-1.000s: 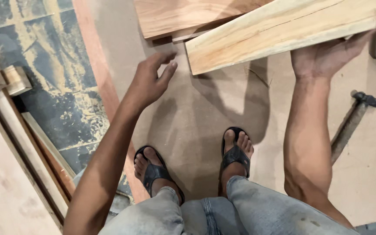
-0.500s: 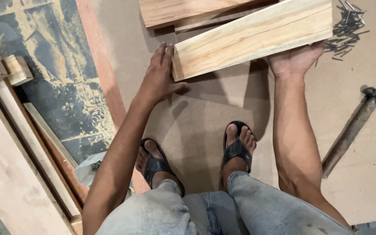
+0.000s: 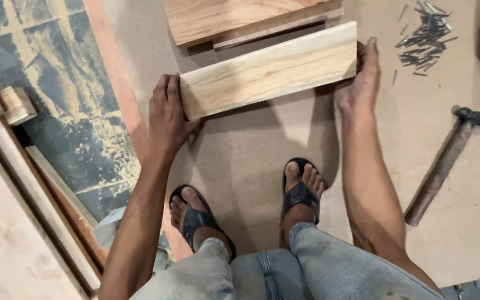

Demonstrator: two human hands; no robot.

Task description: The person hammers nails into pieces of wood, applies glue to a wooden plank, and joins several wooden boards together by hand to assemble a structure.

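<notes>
A pale wooden plank point(image 3: 268, 71) hangs just above a brown board on the floor point(image 3: 240, 161), held at both ends. My left hand point(image 3: 168, 114) grips its left end, fingers wrapped over the end face. My right hand point(image 3: 361, 78) presses flat against its right end. The plank lies slightly tilted, its right end farther from me. Behind it rests a wider wooden panel point(image 3: 223, 16) with a strip under its near edge.
A hammer point(image 3: 445, 161) lies on the board at the right. A pile of nails point(image 3: 426, 39) sits at the far right. Wooden strips and offcuts point(image 3: 12, 105) lie along the left. My two sandalled feet point(image 3: 301, 191) stand below the plank.
The plank has come nearer to me and lower. My left hand went from open in the air to gripping the left end; my right hand shifted to the plank's right end.
</notes>
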